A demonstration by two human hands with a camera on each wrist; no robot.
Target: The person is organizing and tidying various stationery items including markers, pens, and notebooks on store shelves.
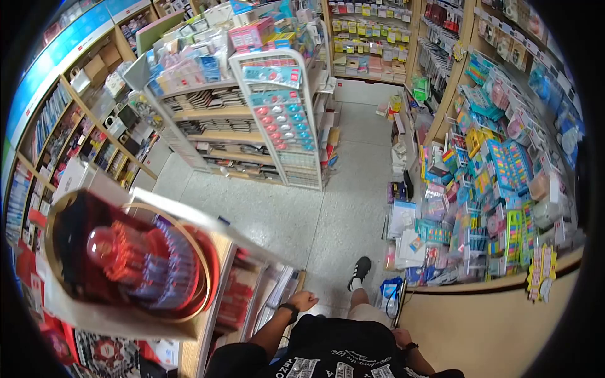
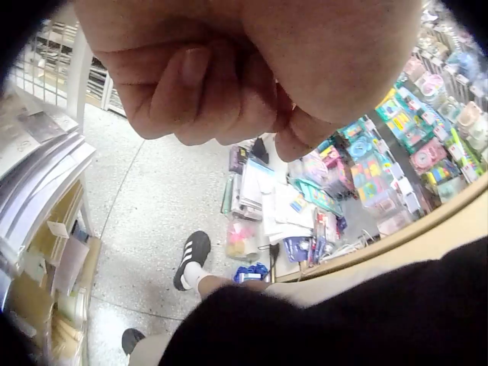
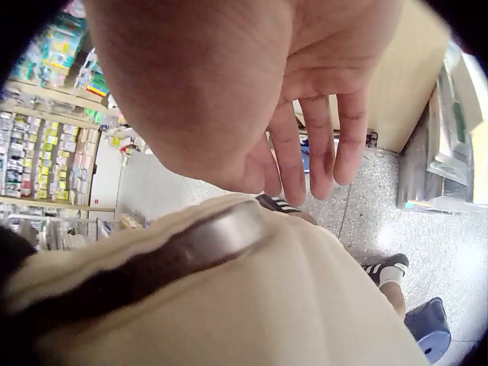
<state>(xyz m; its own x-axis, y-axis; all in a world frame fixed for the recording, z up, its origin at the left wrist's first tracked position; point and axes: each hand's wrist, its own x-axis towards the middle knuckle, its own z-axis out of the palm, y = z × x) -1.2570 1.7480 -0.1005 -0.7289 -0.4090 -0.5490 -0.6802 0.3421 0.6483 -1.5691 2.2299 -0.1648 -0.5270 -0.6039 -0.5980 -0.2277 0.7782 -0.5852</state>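
My left hand (image 1: 305, 301) hangs in front of my body beside the left shelf, with a dark band on its wrist. In the left wrist view its fingers (image 2: 217, 99) are loosely curled and hold nothing. My right hand (image 1: 401, 338) hangs at my other side, near the wooden counter panel (image 1: 491, 315). Its fingers (image 3: 320, 145) extend relaxed and slightly apart in the right wrist view, empty, next to my light shorts (image 3: 259, 305). Closest to the left hand are papers and flat packets (image 1: 271, 302) stacked on the shelf.
A red and purple ornament (image 1: 148, 264) in a gold-rimmed display box stands high at the left. A shelving rack (image 1: 220, 132) loaded with goods stands ahead, beside the grey aisle floor (image 1: 353, 189). Colourful stationery (image 1: 498, 170) fills the right display. A blue stool (image 3: 429, 332) shows in the right wrist view.
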